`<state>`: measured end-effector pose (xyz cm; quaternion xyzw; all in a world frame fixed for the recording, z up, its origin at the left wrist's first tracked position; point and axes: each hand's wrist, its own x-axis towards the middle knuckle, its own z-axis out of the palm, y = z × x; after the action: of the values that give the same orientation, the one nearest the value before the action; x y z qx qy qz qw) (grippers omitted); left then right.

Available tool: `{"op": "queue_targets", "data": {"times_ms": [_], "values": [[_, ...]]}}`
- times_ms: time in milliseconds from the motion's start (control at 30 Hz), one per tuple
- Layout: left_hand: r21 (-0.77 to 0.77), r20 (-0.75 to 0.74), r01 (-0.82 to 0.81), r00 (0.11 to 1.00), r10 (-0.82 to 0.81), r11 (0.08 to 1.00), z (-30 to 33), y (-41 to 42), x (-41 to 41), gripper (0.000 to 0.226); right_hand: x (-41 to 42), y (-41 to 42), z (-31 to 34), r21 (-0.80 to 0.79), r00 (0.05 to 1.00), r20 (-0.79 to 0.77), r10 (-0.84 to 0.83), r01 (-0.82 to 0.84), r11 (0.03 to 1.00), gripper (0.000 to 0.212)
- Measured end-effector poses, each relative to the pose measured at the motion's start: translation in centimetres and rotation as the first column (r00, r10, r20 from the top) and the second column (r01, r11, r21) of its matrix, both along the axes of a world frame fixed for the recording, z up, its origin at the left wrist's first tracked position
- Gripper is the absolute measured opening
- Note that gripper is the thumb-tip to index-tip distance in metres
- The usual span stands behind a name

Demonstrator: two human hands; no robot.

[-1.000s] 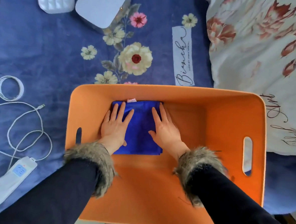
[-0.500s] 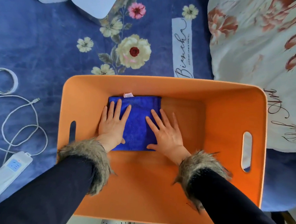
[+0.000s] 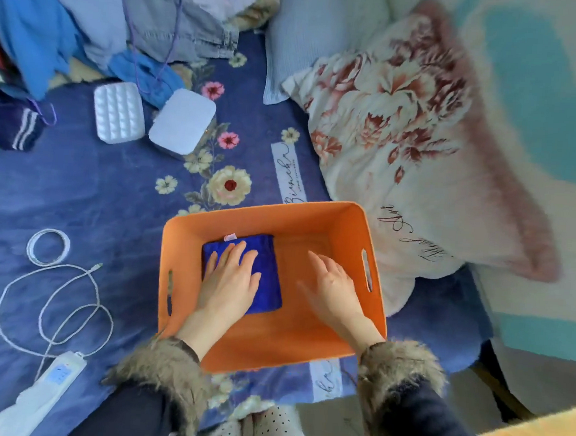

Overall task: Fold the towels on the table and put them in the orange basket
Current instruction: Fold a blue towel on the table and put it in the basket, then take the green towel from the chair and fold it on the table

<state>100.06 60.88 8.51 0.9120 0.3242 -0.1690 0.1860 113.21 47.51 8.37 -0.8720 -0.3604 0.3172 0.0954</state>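
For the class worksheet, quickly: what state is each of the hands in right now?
Left hand: open, flat on the folded blue cloth towel in the orange felt basket.
Right hand: open, holding nothing.

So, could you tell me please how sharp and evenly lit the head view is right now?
Head view: soft daylight, no glare; motion blur smears the floral pillow and right hand; the left hand on the blue towel in the orange basket stays clearer; wide-angle bending at the edges.

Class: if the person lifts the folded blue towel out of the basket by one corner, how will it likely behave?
The towel would probably flop and unfold, since it is soft cloth lying flat under the left hand. It looks light and unlikely to slide on the basket floor.
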Motion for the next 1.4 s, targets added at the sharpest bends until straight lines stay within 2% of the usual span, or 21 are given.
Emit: {"op": "queue_targets", "data": {"times_ms": [167, 300, 400, 533, 600, 733, 833, 933, 1067, 1233, 1400], "values": [[0.009, 0.168, 0.107, 0.98, -0.107, 0.994, 6.8, -2.5, 0.5, 0.049, -0.3, -5.0, 8.0, 0.077, 0.978, 0.172, -0.119, 0.107, 0.991, 0.059], [0.035, 0.303, 0.27, 0.915, -0.268, 0.962, 10.3, -4.7, 1.2, 0.049, -1.7, -9.4, 12.6, 0.208, 0.905, 0.292, -0.308, 0.254, 0.945, 0.053], [0.074, 0.358, 0.437, 0.827, -0.433, 0.897, 12.3, -6.7, 1.4, 0.048, -4.8, -13.0, 14.5, 0.211, 0.83, 0.364, -0.423, 0.369, 0.905, 0.054], [0.117, 0.463, 0.634, 0.646, -0.606, 0.765, 14.9, -10.6, 0.9, 0.044, -10.9, -19.2, 16.5, 0.193, 0.713, 0.417, -0.564, 0.537, 0.821, 0.058], [0.135, 0.506, 0.725, 0.535, -0.676, 0.675, 16.4, -13.4, 0.5, 0.042, -14.5, -22.6, 17.8, 0.195, 0.625, 0.435, -0.648, 0.637, 0.746, 0.058], [0.196, 0.565, 0.875, 0.269, -0.78, 0.443, 19.4, -20.7, -1.0, 0.04, -22.3, -28.7, 20.5, 0.235, 0.374, 0.496, -0.784, 0.811, 0.536, 0.055], [0.295, 0.617, 0.922, 0.015, -0.786, 0.249, 21.2, -26.1, -3.5, 0.036, -29.2, -32.1, 21.8, 0.266, 0.195, 0.525, -0.828, 0.887, 0.378, 0.054], [0.368, 0.609, 0.928, -0.194, -0.769, 0.058, 22.4, -31.4, -7.2, 0.034, -36.5, -34.7, 22.6, 0.286, 0.035, 0.526, -0.85, 0.934, 0.215, 0.055], [0.361, 0.601, 0.917, -0.367, -0.71, -0.168, 23.2, -37.6, -14.0, 0.037, -46.9, -36.9, 23.2, 0.311, -0.172, 0.524, -0.834, 0.95, 0.0, 0.058], [0.384, 0.61, 0.831, -0.555, -0.565, -0.403, 23.8, -42.8, -26.7, 0.036, -61.6, -36.4, 23.9, 0.34, -0.424, 0.531, -0.734, 0.9, -0.274, 0.058], [0.345, 0.62, 0.674, -0.686, -0.381, -0.653, 24.0, -45.2, -40.8, 0.037, -76.6, -32.1, 24.8, 0.331, -0.601, 0.543, -0.586, 0.795, -0.509, 0.056]]}}
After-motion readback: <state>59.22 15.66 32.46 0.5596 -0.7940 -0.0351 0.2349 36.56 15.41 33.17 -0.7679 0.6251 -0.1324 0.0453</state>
